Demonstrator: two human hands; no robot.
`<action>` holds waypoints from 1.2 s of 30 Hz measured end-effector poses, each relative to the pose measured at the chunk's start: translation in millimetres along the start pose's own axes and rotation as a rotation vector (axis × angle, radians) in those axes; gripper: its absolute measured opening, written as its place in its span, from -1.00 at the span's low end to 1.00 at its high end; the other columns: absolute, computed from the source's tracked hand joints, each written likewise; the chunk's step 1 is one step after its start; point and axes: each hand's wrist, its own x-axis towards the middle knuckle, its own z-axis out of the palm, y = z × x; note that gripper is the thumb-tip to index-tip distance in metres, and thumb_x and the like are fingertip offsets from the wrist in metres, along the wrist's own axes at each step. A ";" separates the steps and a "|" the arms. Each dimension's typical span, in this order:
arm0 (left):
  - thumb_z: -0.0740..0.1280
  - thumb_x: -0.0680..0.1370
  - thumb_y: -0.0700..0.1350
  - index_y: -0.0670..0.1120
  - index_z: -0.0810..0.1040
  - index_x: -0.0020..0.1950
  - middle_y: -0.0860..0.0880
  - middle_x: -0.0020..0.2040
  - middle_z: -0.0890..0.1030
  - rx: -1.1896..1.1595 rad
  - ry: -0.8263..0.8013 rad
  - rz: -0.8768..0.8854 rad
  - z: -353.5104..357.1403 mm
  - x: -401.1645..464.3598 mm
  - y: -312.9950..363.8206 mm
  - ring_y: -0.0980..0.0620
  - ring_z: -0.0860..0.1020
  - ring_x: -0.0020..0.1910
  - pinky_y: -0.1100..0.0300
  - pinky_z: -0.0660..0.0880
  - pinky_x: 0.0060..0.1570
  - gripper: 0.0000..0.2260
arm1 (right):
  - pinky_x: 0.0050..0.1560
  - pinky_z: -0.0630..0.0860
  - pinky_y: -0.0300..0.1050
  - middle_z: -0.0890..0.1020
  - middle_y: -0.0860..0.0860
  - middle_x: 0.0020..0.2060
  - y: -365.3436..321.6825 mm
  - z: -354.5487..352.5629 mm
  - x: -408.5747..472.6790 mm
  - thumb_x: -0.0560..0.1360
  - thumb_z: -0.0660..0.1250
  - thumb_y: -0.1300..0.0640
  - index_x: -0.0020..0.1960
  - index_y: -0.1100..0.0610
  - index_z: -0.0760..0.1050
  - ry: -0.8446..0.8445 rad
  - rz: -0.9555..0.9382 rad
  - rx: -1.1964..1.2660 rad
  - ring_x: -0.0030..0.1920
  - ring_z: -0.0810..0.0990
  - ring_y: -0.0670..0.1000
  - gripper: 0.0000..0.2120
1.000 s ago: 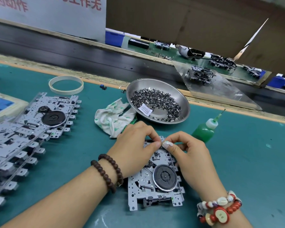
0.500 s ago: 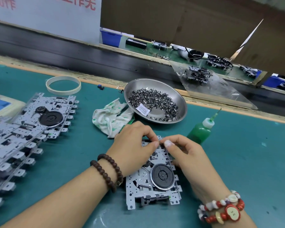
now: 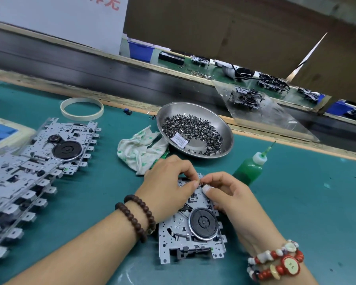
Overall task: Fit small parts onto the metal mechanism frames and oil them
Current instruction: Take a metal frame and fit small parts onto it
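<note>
A metal mechanism frame [image 3: 181, 239] with a black flywheel lies flat on the green mat in front of me. My left hand [image 3: 167, 186] rests on the frame's far left part, thumb and forefinger pinched at its top edge. My right hand [image 3: 228, 194] meets it there, fingertips pinched on a small dark part [image 3: 202, 184] over the frame's far edge. A steel bowl [image 3: 226, 128] of several small dark parts sits beyond the hands. A green oil bottle [image 3: 250, 168] leans on the mat just right of the hands.
A row of overlapping mechanism frames [image 3: 29, 171] runs along the left. A crumpled white cloth [image 3: 140, 151] lies left of the bowl, a tape ring [image 3: 81, 109] farther back. A dark conveyor [image 3: 90, 66] and a clear plastic sheet [image 3: 275, 116] lie behind.
Both hands stay pinched together over the frame's far edge; the fingertips have shifted slightly. The view has drifted a little, nothing else on the mat moved.
</note>
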 end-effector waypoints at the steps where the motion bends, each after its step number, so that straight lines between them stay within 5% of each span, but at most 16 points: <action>1: 0.32 0.50 -0.03 0.18 0.38 -0.32 0.18 -0.14 0.43 0.001 -0.001 0.000 0.1 -0.2 -0.1 0.12 0.40 0.02 0.02 0.33 0.19 -0.77 | -0.26 0.44 -0.33 0.60 -0.03 -0.30 -0.7 -0.3 0.0 0.45 0.31 0.39 -0.15 0.14 0.54 -0.003 0.012 -0.002 -0.29 0.54 -0.13 -0.83; 5: 0.31 0.50 -0.04 0.17 0.38 -0.32 0.18 -0.14 0.42 0.002 -0.007 0.002 0.5 -1.0 -0.1 0.11 0.39 0.02 0.01 0.33 0.18 -0.77 | -0.08 0.40 -0.01 0.57 0.06 -0.27 -4.2 -1.0 0.9 0.45 0.30 0.40 -0.15 0.15 0.53 -0.011 0.082 0.023 -0.19 0.48 0.08 -0.83; 14: 0.30 0.51 -0.06 0.18 0.37 -0.31 0.18 -0.14 0.42 -0.002 -0.013 0.015 0.7 -1.4 -0.6 0.10 0.39 0.03 0.01 0.32 0.19 -0.76 | -0.16 0.40 -0.12 0.55 0.04 -0.30 -7.6 1.7 -0.5 0.45 0.27 0.42 -0.17 0.15 0.52 -0.002 0.109 0.048 -0.22 0.48 0.03 -0.80; 21: 0.30 0.51 -0.05 0.18 0.36 -0.32 0.20 -0.14 0.41 0.012 -0.016 0.022 0.9 -1.3 -1.8 0.11 0.37 0.04 0.01 0.31 0.20 -0.76 | -0.05 0.39 0.00 0.57 0.10 -0.22 -5.2 1.0 -2.0 0.46 0.29 0.38 -0.14 0.14 0.54 0.003 0.113 0.034 -0.16 0.49 0.07 -0.83; 24: 0.29 0.51 -0.04 0.20 0.35 -0.31 0.20 -0.13 0.41 0.016 -0.019 0.022 1.0 -1.7 -2.6 0.12 0.36 0.05 0.01 0.30 0.21 -0.76 | -0.11 0.41 -0.12 0.57 0.08 -0.23 -5.1 2.3 -2.3 0.47 0.28 0.38 -0.14 0.14 0.53 0.009 0.098 0.014 -0.18 0.49 0.03 -0.83; 28: 0.28 0.52 -0.04 0.20 0.33 -0.30 0.19 -0.12 0.40 0.036 -0.021 0.025 1.7 -1.5 -2.6 0.12 0.36 0.05 0.01 0.30 0.20 -0.76 | -0.38 0.36 -0.47 0.53 -0.06 -0.34 -3.9 7.2 -4.1 0.48 0.26 0.40 -0.15 0.14 0.51 0.046 0.037 -0.029 -0.42 0.46 -0.28 -0.81; 36: 0.26 0.53 -0.05 0.19 0.32 -0.28 0.18 -0.11 0.40 0.062 -0.030 0.037 2.1 -1.3 -2.6 0.11 0.35 0.05 0.00 0.31 0.19 -0.77 | -0.37 0.35 -0.45 0.53 -0.06 -0.33 -4.3 6.5 -2.6 0.48 0.26 0.39 -0.15 0.10 0.51 0.037 0.066 -0.031 -0.43 0.45 -0.27 -0.80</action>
